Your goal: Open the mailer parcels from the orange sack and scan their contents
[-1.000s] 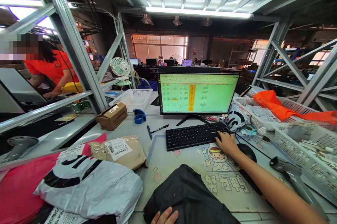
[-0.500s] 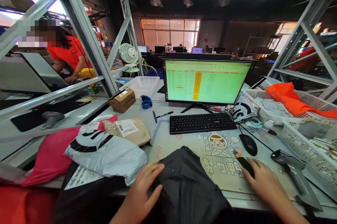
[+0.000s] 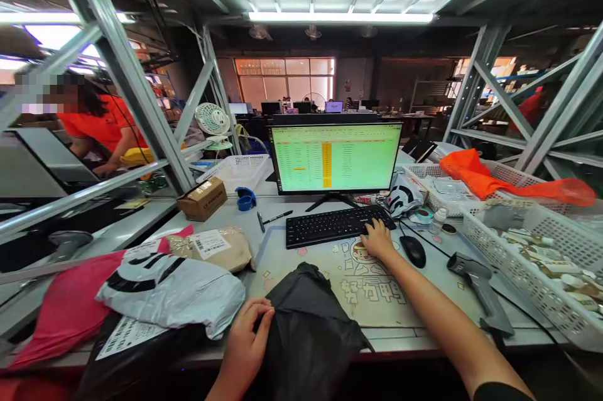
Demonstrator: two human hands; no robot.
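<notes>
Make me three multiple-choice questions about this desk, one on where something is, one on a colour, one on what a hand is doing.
1. Where does the mouse lie?
A. right of the keyboard
B. inside the basket
C. on the black bag

2. What colour fills most of the monitor screen?
A. blue
B. green
C. red

3. What is the left hand doing?
A. resting on the keyboard
B. holding a pen
C. gripping the black bag

Answers: 1 A, the mouse sits on the desk just past the keyboard's right end. 2 B, the spreadsheet is pale green. 3 C, its fingers curl on the bag's edge, while the right hand is at the keyboard.
</notes>
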